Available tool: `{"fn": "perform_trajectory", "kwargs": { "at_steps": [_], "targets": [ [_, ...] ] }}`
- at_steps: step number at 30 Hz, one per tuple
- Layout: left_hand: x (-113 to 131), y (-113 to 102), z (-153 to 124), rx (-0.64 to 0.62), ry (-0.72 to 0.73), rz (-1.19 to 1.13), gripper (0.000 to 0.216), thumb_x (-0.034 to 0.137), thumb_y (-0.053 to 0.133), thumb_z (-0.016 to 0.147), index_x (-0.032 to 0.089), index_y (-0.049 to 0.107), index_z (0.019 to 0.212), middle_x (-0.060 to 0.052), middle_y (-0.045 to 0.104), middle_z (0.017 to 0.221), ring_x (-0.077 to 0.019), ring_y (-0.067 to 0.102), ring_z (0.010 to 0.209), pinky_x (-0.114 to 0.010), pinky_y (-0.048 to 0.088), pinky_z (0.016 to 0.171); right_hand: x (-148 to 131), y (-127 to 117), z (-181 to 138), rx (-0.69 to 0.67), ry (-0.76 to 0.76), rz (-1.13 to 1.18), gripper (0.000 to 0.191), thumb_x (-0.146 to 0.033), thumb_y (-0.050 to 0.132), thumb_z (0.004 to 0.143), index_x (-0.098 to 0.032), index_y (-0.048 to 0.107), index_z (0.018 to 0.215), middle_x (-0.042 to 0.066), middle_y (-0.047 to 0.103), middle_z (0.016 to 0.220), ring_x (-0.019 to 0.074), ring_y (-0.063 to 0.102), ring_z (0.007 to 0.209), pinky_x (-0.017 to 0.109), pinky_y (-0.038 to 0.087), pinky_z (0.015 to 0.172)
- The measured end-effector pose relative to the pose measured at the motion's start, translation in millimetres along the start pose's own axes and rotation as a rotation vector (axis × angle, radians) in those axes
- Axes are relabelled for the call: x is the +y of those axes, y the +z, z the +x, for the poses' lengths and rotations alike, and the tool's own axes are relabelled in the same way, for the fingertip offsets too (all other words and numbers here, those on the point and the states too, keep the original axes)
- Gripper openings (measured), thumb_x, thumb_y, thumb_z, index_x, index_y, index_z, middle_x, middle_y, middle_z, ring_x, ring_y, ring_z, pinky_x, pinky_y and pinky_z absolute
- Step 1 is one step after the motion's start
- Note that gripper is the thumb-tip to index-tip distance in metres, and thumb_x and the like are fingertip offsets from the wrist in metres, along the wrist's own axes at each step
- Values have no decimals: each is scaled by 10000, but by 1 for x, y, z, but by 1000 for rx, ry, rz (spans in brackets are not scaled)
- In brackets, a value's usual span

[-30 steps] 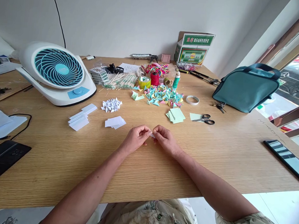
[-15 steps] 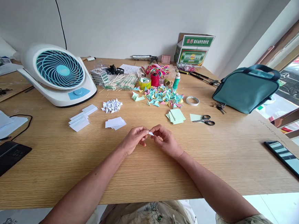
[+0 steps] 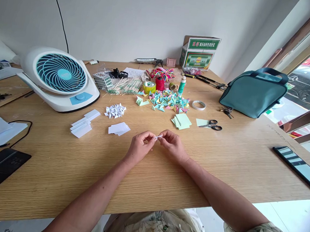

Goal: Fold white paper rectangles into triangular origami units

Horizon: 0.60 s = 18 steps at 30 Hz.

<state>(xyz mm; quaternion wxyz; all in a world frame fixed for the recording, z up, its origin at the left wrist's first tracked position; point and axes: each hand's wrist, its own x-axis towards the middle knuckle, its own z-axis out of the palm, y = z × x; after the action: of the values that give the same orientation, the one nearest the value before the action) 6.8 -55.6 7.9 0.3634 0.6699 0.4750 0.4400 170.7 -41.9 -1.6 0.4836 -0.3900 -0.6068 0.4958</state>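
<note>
A small folded piece of white paper (image 3: 157, 136) is pinched between my two hands above the middle of the table. My left hand (image 3: 141, 145) grips its left end with thumb and fingertips. On the other end, my right hand (image 3: 172, 144) pinches with thumb and forefinger. The fingers hide most of the paper. To the left of my hands lie a few white paper slips (image 3: 119, 128) and a pile of folded white paper pieces (image 3: 115, 110). Beyond my right hand sits a stack of pale green paper (image 3: 181, 121).
Scissors (image 3: 212, 125) lie on a green sheet. Folded coloured paper pieces (image 3: 169, 102) are heaped behind, near a tape roll (image 3: 199, 105) and a glue bottle (image 3: 182, 85). A fan (image 3: 64, 76) stands left; a teal bag (image 3: 254, 93) and a phone (image 3: 298, 166) are right.
The fingers of both hands have shifted on the paper, which now shows as a thin sliver instead of a small flat corner. My left thumb and forefinger have re-gripped it.
</note>
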Motion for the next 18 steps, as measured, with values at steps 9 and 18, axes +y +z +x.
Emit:
{"fn": "perform_trajectory", "kwargs": {
  "at_steps": [9,18],
  "targets": [
    [2,1,0,-18,-25,-22,175,343,568,821,193,641,872,-20,619,806,-125,550,657,-178,495,456,-9,1,-1,-70,-48,98,334,-515,650,786,-205,548,855,9,548,770,140,502,703,280,423,678],
    [8,0,0,47,115,146,96,221,545,811,194,551,719,-9,568,750,-125,519,673,-203,436,571,-6,0,-7,-42,-151,-146,225,-417,549,887,-199,547,829,12,525,740,139,487,662,276,406,628]
  ]
}}
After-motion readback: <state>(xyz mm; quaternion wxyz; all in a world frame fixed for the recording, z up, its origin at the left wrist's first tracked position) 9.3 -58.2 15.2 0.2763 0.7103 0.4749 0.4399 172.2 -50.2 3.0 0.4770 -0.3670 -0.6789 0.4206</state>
